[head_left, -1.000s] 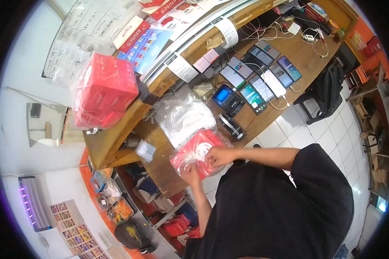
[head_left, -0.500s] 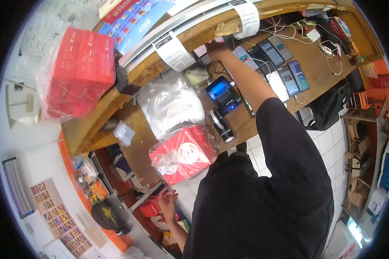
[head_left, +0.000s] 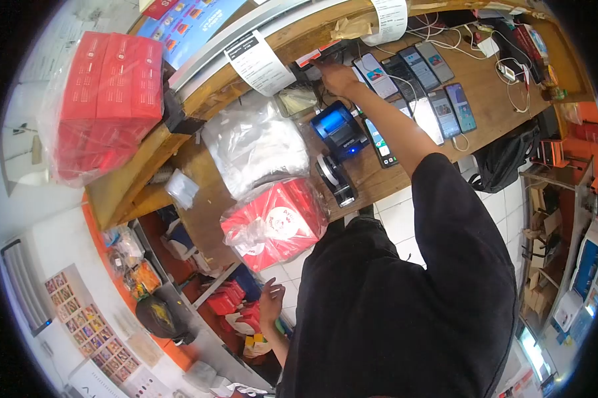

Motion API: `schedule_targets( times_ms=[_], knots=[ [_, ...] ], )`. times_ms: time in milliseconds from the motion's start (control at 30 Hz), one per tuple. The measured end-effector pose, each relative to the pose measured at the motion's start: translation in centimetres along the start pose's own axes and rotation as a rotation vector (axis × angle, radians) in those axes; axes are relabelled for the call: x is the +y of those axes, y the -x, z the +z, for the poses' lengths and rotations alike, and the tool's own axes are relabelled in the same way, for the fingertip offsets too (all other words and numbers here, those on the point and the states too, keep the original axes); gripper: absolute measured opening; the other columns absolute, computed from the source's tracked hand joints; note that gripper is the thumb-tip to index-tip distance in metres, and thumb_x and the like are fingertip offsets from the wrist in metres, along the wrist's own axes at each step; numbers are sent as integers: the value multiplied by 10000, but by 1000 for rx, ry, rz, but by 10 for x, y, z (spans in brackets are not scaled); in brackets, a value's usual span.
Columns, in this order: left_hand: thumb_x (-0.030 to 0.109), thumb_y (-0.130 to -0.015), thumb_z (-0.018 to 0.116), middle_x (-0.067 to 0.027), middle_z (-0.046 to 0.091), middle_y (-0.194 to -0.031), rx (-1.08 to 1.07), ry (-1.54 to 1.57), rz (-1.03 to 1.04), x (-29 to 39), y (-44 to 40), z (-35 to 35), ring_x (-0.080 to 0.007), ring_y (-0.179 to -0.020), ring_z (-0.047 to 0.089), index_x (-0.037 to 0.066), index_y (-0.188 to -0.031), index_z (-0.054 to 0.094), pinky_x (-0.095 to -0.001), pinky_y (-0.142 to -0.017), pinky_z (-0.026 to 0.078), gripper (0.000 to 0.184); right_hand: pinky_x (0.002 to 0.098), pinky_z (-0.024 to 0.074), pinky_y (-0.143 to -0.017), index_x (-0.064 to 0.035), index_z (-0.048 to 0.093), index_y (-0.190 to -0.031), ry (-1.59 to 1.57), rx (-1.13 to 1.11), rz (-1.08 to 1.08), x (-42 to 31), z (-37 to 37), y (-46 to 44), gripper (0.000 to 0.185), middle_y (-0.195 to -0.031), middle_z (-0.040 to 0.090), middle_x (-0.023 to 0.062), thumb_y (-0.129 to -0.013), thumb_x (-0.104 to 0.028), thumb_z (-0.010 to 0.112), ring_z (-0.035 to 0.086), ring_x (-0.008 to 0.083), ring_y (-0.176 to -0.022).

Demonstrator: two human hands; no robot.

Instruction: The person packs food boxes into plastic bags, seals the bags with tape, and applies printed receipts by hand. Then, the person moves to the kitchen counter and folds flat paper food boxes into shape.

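My right hand [head_left: 340,79] reaches under the raised wooden ledge at the back of the desk. Its fingertips are at a small red-and-white item [head_left: 308,59], partly hidden in shadow; whether they grip it is unclear. A blue-and-black receipt printer [head_left: 339,130] with a lit blue light stands just below that hand. Right beside my forearm lies a phone with a lit screen [head_left: 376,74]. My left hand [head_left: 270,302] hangs in the air below the desk edge, fingers loosely apart and holding nothing. Nearest to it is a plastic-wrapped red package [head_left: 277,224] on the desk.
Several phones, one of them [head_left: 461,106] at the right, lie on the desk among white cables [head_left: 445,33]. A black tape dispenser [head_left: 336,180] and clear plastic bags [head_left: 256,146] are near the printer. Wrapped red boxes [head_left: 111,99] sit on the ledge.
The view has shifted slightly, and desk items appear lower on the right and further left. My right hand stays under the ledge, now beside the red-and-white item. My left hand remains raised and empty.
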State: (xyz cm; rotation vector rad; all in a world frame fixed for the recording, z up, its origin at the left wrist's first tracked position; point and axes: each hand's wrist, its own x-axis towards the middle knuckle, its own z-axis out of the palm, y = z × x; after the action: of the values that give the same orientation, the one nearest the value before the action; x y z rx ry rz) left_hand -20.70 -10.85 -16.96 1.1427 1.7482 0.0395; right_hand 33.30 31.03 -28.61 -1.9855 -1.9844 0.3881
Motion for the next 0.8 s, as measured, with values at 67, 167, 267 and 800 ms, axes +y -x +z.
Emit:
schedule_targets(
  times_ms=[67,167,267,800],
  knots=[
    [178,-935,685,-144,707,-1115,37,-89,28,21,2,-2,-233,-980,696,18,-1372,533,-336,-838,564,489,494,528,-926,-196,421,-1500,6,54,-3,1,1,-3,633,-1266,590,271,-878,-101,488,625,415,-1116],
    [204,-933,683,-145,724,-1060,93,-70,32,13,-2,-6,-227,-954,705,18,-1334,569,-336,-833,561,456,491,538,-881,-135,500,-1418,-89,295,-68,1,14,2,544,-1196,623,257,-875,-107,518,646,413,-1038],
    [237,-939,669,-133,742,-940,66,-253,9,45,13,-15,-206,-878,718,13,-1241,634,-332,-812,556,378,433,538,-736,13,691,-1017,-516,343,82,-51,-42,41,226,-946,682,209,-847,-115,614,669,375,-790],
    [67,-949,668,-100,675,-1129,-89,364,656,292,-53,66,-149,-1016,645,-28,-1246,610,-303,-896,530,318,305,536,-881,7,612,-1120,-1423,-524,184,-142,-62,314,290,-1038,694,55,-866,-27,747,651,110,-965]
  ],
)
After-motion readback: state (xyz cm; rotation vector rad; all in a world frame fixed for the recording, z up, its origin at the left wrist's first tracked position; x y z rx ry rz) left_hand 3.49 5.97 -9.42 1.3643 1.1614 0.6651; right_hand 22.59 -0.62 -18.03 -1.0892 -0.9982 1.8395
